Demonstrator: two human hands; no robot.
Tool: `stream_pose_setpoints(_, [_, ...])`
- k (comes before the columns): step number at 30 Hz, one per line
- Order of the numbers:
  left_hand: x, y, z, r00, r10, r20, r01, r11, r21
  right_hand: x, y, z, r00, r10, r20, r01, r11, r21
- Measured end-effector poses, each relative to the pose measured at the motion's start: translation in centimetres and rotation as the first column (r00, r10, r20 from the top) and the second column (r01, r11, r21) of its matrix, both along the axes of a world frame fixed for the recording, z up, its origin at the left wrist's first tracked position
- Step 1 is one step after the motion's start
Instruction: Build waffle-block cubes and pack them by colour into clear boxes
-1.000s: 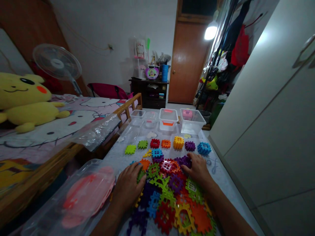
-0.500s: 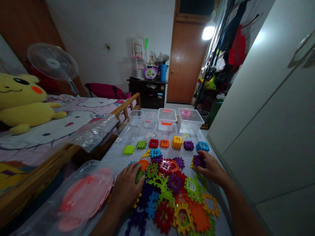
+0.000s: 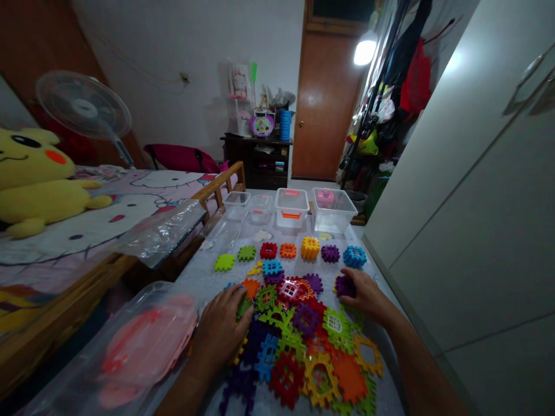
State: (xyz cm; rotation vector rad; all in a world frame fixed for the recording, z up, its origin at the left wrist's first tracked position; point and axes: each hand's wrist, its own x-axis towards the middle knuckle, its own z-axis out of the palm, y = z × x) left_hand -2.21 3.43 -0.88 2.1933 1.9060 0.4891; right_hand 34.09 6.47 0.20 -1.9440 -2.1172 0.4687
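- My right hand pinches a purple piece just right of the heap of toothed pieces on the counter.
- My left hand curls over a green piece, heap's left side; I can't tell whether it grips.

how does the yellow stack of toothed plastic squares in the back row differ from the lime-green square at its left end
The yellow stack of toothed plastic squares stands tall, while the flat lime-green toothed plastic square lies low. The yellow stack has a window-like grid on top; the lime-green square looks solid. Both have notched edges.
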Motion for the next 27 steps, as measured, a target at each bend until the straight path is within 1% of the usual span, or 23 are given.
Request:
stream_pose_setpoints(4, [-0.04,-0.03,-0.02,1.000,0.000,-0.003,0.000,1.000,0.003,0.02,0.03,-0.39,1.000,0.011,0.004,-0.011,1.000,0.020])
stream_pose_setpoints(8, [-0.05,-0.06,0.05,1.000,-0.004,0.012,0.003,1.000,0.016,0.01,0.02,-0.50,1.000,0.018,0.002,-0.018,1.000,0.013])
stream_pose_setpoints(16, [-0.21,0.00,-0.40,0.999,-0.010,0.033,0.009,0.999,0.031,-0.07,0.05,-0.66,1.000,0.019,-0.014,-0.018,0.998,0.057])
stream_pose_setpoints(22, [-0.13,-0.04,-0.02,1.000,-0.007,0.025,0.007,1.000,-0.001,-0.16,-0.02,-0.62,1.000,0.004,0.025,-0.005,0.999,0.045])
stream_pose_setpoints(27, [-0.09,-0.03,0.00,0.999,-0.008,0.042,0.008,1.000,0.013,-0.39,-0.06,-0.47,1.000,0.023,0.006,-0.023,0.999,0.044])
